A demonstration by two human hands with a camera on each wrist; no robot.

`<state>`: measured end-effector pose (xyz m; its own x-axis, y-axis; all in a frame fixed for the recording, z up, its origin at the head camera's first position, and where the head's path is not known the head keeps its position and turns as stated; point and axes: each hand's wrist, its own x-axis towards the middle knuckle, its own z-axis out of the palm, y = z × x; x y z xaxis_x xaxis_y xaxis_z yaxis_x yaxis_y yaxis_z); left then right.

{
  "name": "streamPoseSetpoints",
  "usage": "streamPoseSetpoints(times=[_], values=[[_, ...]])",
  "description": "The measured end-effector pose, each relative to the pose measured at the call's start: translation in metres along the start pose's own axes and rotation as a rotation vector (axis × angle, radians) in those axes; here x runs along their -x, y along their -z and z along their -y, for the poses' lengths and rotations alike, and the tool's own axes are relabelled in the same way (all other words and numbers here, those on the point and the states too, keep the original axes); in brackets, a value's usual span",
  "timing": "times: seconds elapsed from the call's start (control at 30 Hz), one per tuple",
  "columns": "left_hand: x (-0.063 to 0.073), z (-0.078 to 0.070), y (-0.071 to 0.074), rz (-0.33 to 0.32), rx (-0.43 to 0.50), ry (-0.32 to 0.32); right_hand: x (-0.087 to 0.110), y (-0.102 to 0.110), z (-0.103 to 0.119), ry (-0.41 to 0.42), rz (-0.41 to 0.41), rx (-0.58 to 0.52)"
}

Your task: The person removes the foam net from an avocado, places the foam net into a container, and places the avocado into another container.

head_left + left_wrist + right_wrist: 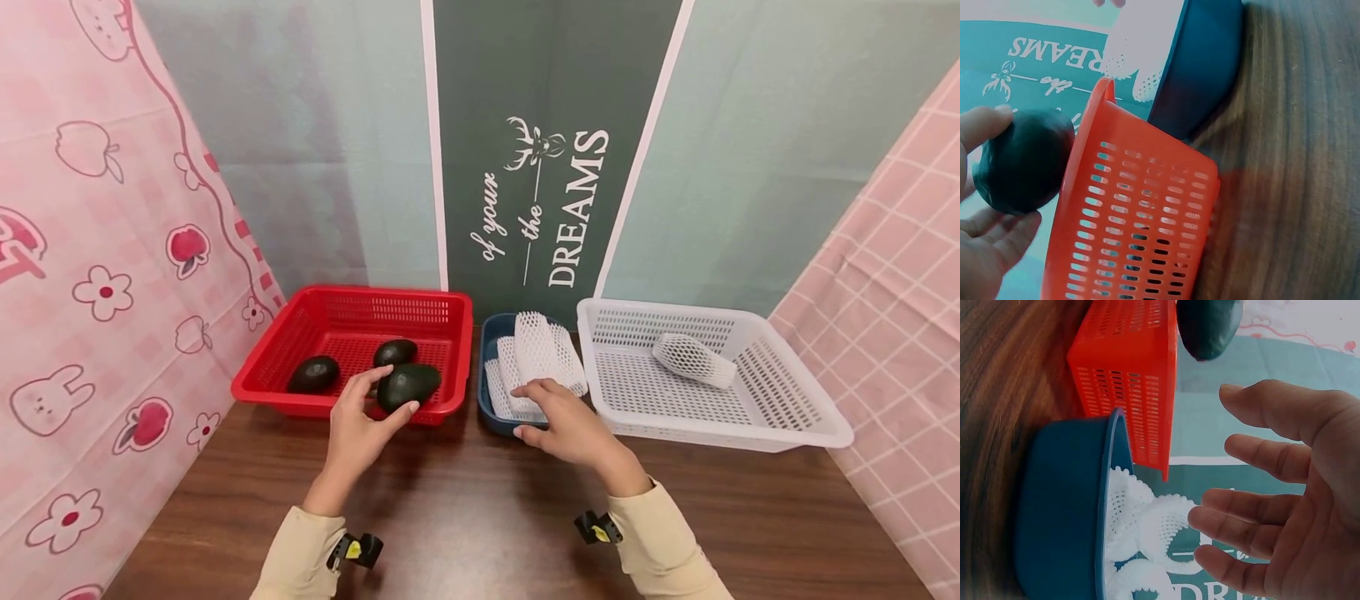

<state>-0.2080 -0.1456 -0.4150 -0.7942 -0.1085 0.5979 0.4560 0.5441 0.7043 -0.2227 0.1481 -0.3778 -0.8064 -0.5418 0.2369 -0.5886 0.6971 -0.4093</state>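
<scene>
In the head view my left hand pinches a dark green avocado between thumb and fingers, over the front of the red basket. Two more avocados lie in that basket, one at the left and one behind the held fruit. My right hand hovers with fingers apart over the blue bin, which holds several white foam net sleeves. Seen from the right wrist, the fingers are spread with nothing between them, close to the sleeves.
At the right stands a white basket with one foam-net-wrapped item inside. All three containers stand in a row at the back of the brown wooden table, before a printed curtain. Pink patterned cloths hang at both sides.
</scene>
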Motion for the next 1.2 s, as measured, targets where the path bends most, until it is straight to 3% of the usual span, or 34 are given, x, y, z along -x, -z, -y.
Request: streamPoseSetpoints(times=[0.23, 0.57, 0.83, 1.2], values=[[-0.008, 0.003, -0.004, 0.004, 0.028, -0.004, -0.003, -0.004, 0.005, 0.035, 0.019, -0.008], [-0.005, 0.004, -0.001, 0.02, 0.027, -0.028, -0.001, -0.005, 0.007, 0.031, 0.028, -0.007], [-0.002, -0.001, -0.008, 0.044, 0.027, -0.126, 0.002, -0.002, 0.004, 0.02, 0.004, 0.001], [0.005, -0.017, -0.025, 0.221, -0.125, -0.253, 0.013, 0.021, -0.014, 0.002, -0.059, 0.011]])
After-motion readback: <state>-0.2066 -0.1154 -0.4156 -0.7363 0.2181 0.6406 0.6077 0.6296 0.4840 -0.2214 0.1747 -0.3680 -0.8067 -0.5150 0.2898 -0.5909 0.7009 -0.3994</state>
